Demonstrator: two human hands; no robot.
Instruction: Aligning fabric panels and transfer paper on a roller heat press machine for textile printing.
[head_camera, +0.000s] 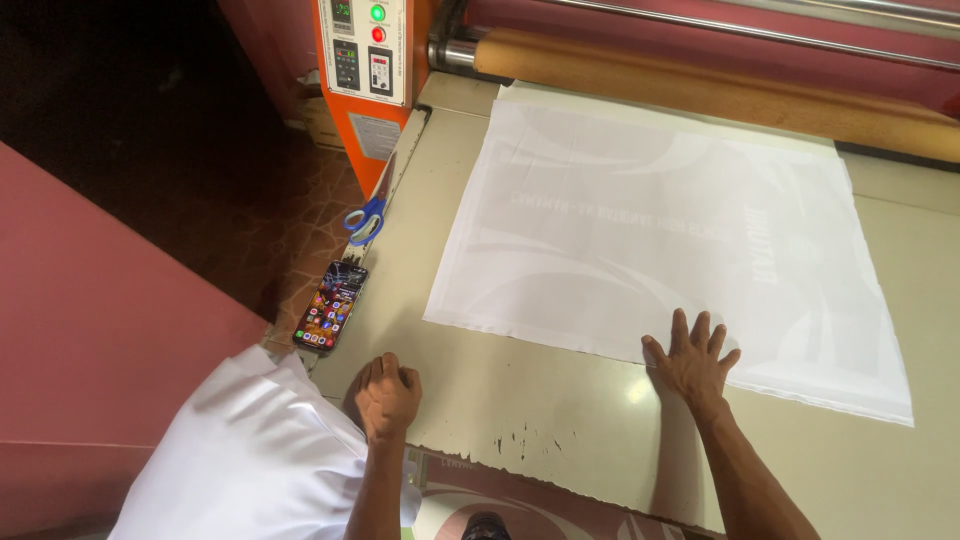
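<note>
Right hand (694, 362) lies flat, fingers spread, pressing the near edge of the white fabric sheet (660, 240) on the table (560, 420), seemingly to keep it smooth and square below the brown roller (700, 85) at the far edge. Left hand (386, 397), curled into a loose fist holding nothing, rests at the near edge beside a white cloth bundle (250, 460). A smartphone (331, 306) and blue-handled scissors (366, 220) sit along the left edge, out of the fabric's way.
</note>
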